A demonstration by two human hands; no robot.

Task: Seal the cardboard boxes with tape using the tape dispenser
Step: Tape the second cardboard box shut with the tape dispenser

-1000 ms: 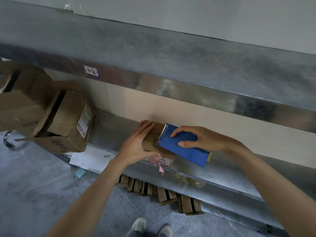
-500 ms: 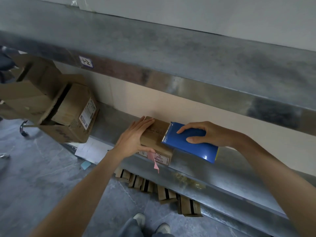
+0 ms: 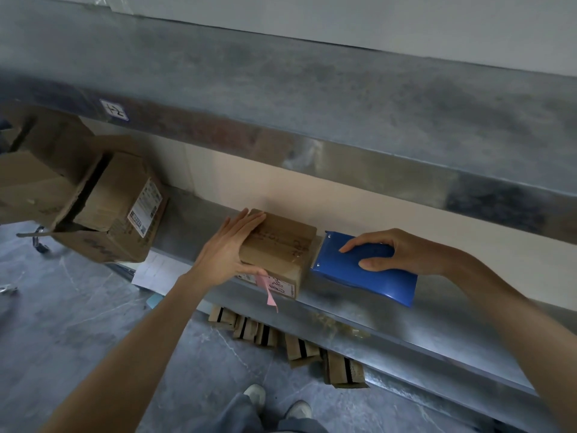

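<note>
a small cardboard box [image 3: 281,248] sits on the lower metal shelf [image 3: 390,317], close to its front lip, with handwriting across its taped top and a white label on the near face. the left hand [image 3: 224,254] lies on the box's left end – fingers straight over the top, thumb against the near side – with a pink slip [image 3: 271,293] hanging down below the thumb. the right hand [image 3: 406,251] grips the blue tape dispenser [image 3: 362,273], fingers curled over its top and thumb on the near side. the dispenser's front end is at the box's right edge – whether the two touch cannot be told.

well to the left, bigger open cartons [image 3: 109,210] lean on the same shelf, beside a white sheet of paper [image 3: 153,270]. flat-packed cartons [image 3: 299,345] lie on the floor under the shelf. an upper shelf [image 3: 312,98] carries a small label [image 3: 114,110].
</note>
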